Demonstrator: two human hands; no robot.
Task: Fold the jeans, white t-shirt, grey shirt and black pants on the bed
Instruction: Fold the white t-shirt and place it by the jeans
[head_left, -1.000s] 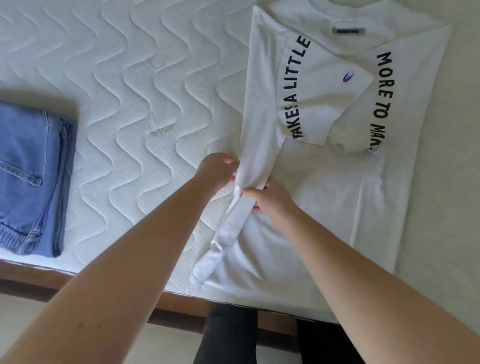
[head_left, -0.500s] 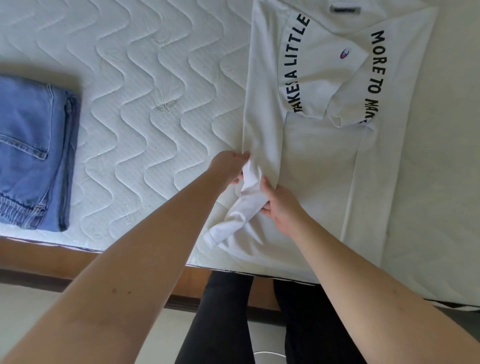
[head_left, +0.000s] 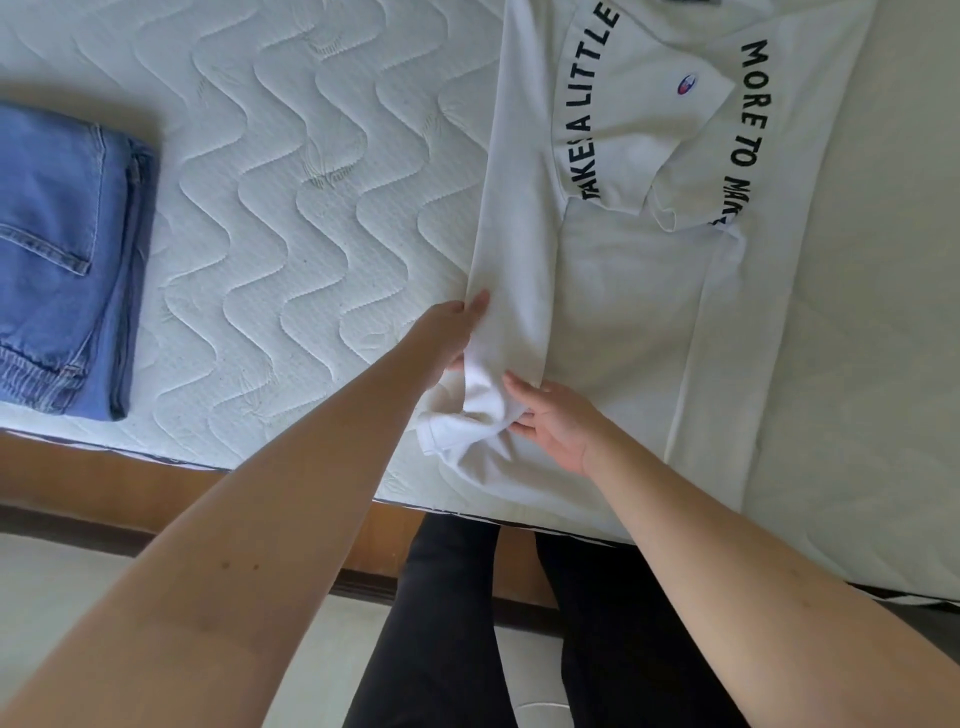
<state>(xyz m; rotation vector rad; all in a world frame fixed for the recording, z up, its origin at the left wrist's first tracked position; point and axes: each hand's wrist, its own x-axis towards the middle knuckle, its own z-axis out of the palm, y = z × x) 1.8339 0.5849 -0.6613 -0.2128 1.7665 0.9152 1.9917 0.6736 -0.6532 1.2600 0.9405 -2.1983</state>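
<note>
In the head view, the white t-shirt (head_left: 613, 291) is lying flat on the bed (head_left: 291, 171), print side up, with both sleeves and the long sides already being laid inward. Its lower left corner is being gathered into a bunched roll near the mattress edge. That bunch is being held by the left hand (head_left: 447, 338), whose fingers are wrapped under and around the cloth while the thumb is resting along the folded edge. The right hand (head_left: 545, 415) is being kept loosely spread, its fingertips pressing on the bunch from the other side. The folded jeans (head_left: 62, 260) are resting well apart, at the left of the bed. The grey shirt and black pants are not being shown.

The step in hand appears to be the bringing of the hem up toward the collar. To do it well, the crumpled corner is best smoothed out first, so that the hem is being lifted as one straight line. Both lower corners are best pinched evenly, otherwise the side folds are likely to be dragged open.
</note>
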